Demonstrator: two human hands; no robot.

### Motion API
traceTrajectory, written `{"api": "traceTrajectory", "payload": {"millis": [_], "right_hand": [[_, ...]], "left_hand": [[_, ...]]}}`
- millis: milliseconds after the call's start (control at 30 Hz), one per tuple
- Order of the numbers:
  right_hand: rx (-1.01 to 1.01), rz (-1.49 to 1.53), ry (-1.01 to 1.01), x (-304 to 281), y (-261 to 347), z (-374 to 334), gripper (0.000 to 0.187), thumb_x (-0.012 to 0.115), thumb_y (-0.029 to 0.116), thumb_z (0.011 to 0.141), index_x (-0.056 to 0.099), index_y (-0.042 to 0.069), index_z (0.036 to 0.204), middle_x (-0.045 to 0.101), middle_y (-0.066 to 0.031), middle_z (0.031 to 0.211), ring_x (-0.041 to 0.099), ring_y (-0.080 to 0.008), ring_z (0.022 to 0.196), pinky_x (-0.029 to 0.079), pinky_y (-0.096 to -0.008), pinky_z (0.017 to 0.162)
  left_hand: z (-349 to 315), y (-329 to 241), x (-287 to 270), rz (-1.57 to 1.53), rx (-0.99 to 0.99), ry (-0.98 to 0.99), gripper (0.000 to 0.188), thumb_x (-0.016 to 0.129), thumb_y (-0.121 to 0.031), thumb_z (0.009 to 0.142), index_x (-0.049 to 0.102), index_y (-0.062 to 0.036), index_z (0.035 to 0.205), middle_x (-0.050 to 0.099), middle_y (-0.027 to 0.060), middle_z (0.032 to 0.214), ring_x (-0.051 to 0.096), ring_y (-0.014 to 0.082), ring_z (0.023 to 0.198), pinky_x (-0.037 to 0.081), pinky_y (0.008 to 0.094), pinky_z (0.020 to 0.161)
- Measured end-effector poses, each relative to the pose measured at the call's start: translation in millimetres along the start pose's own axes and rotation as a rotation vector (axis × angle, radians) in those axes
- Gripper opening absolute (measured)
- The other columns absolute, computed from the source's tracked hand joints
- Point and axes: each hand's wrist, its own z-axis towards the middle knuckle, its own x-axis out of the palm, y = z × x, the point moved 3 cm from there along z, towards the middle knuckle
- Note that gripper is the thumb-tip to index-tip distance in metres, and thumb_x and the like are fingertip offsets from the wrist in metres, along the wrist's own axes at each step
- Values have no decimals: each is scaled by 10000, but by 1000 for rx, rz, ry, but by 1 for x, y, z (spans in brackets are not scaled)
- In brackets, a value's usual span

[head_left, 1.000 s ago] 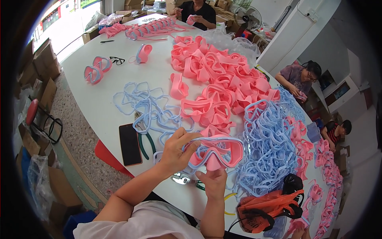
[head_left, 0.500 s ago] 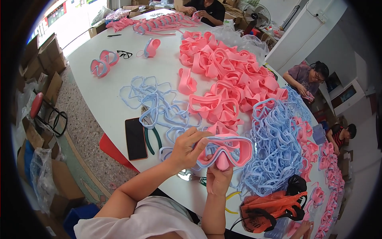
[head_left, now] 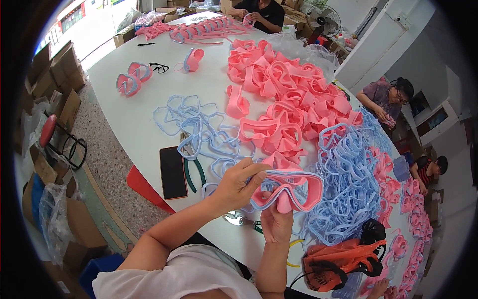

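Observation:
Both my hands hold a pink diving mask skirt (head_left: 284, 203) with a pale blue frame ring along its edge, raised over the table. My left hand (head_left: 237, 186) grips its left upper corner, fingers on the top edge. From below, my right hand (head_left: 275, 226) pinches it near the nose pocket; some fingertips show through the left eye opening. To the right lies a tangled heap of pale blue frame rings (head_left: 338, 187). Beyond the mask spreads a large pile of pink mask skirts (head_left: 286, 112). More loose blue rings (head_left: 191, 122) lie at the left.
Left of my hands are a phone (head_left: 173, 173) and green-handled pliers (head_left: 198, 175). An orange plastic bag (head_left: 331, 261) sits at the near right. Joined masks (head_left: 130, 83) and glasses (head_left: 159, 68) lie far left. Other people (head_left: 386, 97) work around the white table (head_left: 129, 132).
The mask skirt has tilted a little and moved slightly right in my hands, and the blue ring shows more along its lower edge. The whole view has shifted slightly.

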Motion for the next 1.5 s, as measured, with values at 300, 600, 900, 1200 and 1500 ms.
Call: {"api": "traceTrajectory", "payload": {"millis": [300,600,900,1200,1500], "right_hand": [[5,75,85,-7,1,0,348,644,31,876,567,-4,1214,652,-144,1129,630,-257,1077,464,-399,1024],[70,20,202,7,-6,-5,350,625,16,883,547,-32,1221,634,-186,1150,593,-292,1143,444,-434,1044],[-169,-234,-11,-7,-3,-3,524,673,-124,786,512,20,1263,623,-112,1150,633,-232,1013,529,-348,890],[66,-59,369,-19,7,-5,827,772,135,779,321,27,1464,446,-157,1413,472,-275,1290,363,-439,1099],[-397,-880,130,-25,96,14,676,758,275,810,476,40,1376,564,-112,1280,552,-219,1108,434,-356,957]], "left_hand": [[-4,0,5,-86,-6,27,238,553,-187,984,659,-56,1152,458,78,761,465,174,678,402,297,619],[-2,8,7,-97,-18,49,321,470,-272,1020,660,-57,1163,434,79,763,454,189,698,404,305,648],[2,-2,6,-41,-34,51,252,547,-188,979,664,-73,1170,474,79,769,474,191,658,401,305,606],[3,-15,-10,-9,16,12,198,678,-56,861,695,-48,1059,480,52,752,443,153,670,353,277,584],[1,-18,-14,31,40,144,229,668,-58,877,679,-70,1105,445,55,784,451,161,665,403,281,606]]}}
